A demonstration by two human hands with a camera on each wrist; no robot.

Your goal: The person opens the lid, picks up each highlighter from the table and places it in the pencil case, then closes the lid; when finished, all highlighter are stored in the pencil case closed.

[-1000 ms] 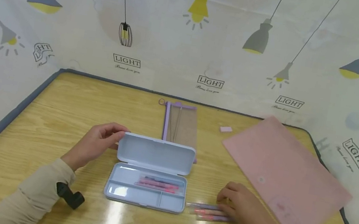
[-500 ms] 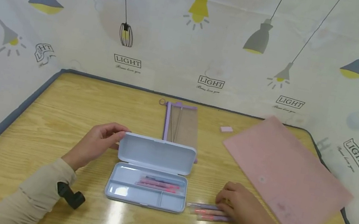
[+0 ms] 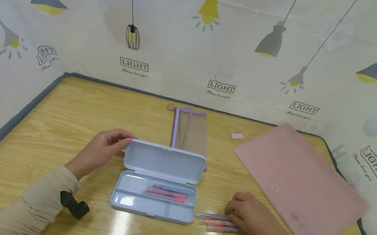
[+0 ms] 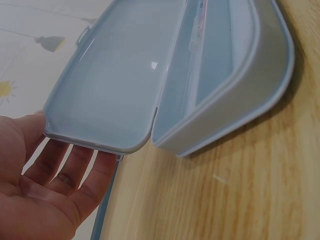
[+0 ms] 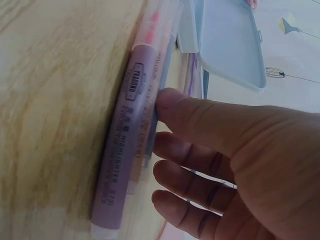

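A light-blue pencil case lies with its lid raised, and several pink and purple pens rest in its rear compartment. My left hand grips the lid's left end, thumb on the inner edge and fingers behind, as the left wrist view shows. To the right of the case, several highlighters lie side by side on the table: a purple one in front, with an orange one and a grey one behind. My right hand is at this row, thumb against the grey highlighter; the index fingertip is hidden.
Behind the lid lies a purple-edged zip pouch with thin sticks on it or inside. A small pink eraser sits near a large pink folder on the right. Printed fabric walls enclose the wooden table.
My right hand has shifted very slightly left along the highlighters. The left hand, lid and pencil case have stayed put.
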